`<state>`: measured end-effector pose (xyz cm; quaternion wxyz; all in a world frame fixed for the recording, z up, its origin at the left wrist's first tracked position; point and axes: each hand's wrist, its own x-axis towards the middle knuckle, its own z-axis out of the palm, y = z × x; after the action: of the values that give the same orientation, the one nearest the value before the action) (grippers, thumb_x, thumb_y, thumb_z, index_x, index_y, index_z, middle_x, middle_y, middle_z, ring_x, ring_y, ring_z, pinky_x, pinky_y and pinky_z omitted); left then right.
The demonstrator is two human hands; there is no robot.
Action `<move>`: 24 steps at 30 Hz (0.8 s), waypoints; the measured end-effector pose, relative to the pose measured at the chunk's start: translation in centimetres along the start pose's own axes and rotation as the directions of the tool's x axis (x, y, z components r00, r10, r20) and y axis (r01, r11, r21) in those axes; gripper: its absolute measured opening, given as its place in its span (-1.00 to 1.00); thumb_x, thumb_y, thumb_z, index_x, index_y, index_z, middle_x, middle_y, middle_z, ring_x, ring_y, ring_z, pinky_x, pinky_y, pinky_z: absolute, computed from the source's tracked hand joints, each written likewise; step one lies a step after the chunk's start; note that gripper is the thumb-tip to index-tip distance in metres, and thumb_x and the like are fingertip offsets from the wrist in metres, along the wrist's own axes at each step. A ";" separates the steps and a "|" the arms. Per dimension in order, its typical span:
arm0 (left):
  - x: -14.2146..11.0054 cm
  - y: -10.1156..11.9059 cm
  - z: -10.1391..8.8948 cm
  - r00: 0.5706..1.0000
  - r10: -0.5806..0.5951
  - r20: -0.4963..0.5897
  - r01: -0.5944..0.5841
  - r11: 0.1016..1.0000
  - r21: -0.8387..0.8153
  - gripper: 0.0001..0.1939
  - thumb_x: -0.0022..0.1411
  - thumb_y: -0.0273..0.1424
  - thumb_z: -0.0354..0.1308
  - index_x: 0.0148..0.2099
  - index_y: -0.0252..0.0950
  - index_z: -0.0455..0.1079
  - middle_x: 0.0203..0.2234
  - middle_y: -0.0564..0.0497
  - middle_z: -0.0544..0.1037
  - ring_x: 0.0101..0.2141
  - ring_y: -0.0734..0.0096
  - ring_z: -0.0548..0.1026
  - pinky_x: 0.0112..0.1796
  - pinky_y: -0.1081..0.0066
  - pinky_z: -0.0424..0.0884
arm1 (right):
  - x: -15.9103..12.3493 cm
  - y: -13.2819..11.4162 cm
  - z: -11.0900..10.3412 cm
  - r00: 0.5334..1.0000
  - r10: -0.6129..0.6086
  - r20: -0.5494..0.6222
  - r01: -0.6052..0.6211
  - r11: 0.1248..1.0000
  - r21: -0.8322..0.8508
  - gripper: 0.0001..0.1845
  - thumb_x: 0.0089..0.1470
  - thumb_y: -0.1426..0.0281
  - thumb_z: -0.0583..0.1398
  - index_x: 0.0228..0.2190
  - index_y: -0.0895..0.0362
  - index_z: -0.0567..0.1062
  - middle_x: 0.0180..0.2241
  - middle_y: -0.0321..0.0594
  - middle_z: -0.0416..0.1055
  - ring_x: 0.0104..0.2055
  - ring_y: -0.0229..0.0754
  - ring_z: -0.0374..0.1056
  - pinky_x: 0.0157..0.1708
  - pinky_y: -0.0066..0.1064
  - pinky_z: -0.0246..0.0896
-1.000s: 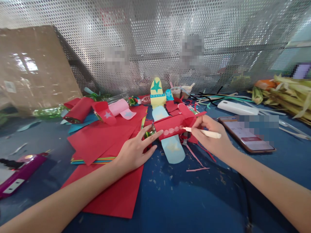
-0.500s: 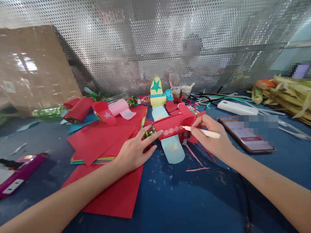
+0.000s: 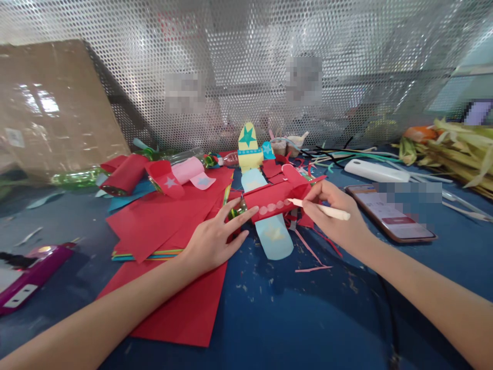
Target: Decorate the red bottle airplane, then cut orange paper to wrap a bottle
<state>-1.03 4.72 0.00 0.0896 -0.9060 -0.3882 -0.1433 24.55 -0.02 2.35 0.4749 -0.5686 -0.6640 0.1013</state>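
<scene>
In the middle lies a toy airplane [image 3: 265,198], a plastic bottle wrapped in red paper with pale blue paper wings [image 3: 274,239]. A row of pale pink dots runs along its near side. My left hand [image 3: 215,234] steadies the bottle's left end, its fingers apart, the index finger on the red paper and the thumb at the near side. Pinched in my right hand [image 3: 335,205] is a white marker [image 3: 329,209], its tip touching the red paper at the right end of the dots. My right hand partly hides the airplane's right end.
Red paper sheets [image 3: 181,318] lie beneath my left forearm. A phone [image 3: 389,213] and a white glue gun [image 3: 377,170] rest at right, a purple power strip [image 3: 34,272] at left. Behind stand a yellow paper piece with a star [image 3: 247,136], paper-wrapped bottles [image 3: 125,174] and a perforated metal screen [image 3: 239,51].
The marker tip has barely moved, and the rightmost pink dot looks a little fuller. Both hands and the airplane stay in nearly the same place.
</scene>
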 end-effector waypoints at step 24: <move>0.0 0.0 0.1 1.000 0.003 -0.016 -0.003 1.000 0.006 -0.53 0.33 -0.21 -0.13 0.27 0.07 0.04 0.20 -0.06 0.17 -0.25 0.33 0.52 -0.38 0.40 0.47 | 0.0 -0.1 -0.1 0.999 0.046 0.016 -0.046 0.999 -0.001 -0.89 -0.09 0.38 0.12 -0.56 0.06 0.24 -0.64 -0.37 0.31 -0.62 -0.28 0.20 -0.60 -0.43 0.07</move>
<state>-1.02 4.76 -0.06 0.0955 -0.9051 -0.3864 -0.1495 24.54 -0.06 2.48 0.4668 -0.5830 -0.6546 0.1168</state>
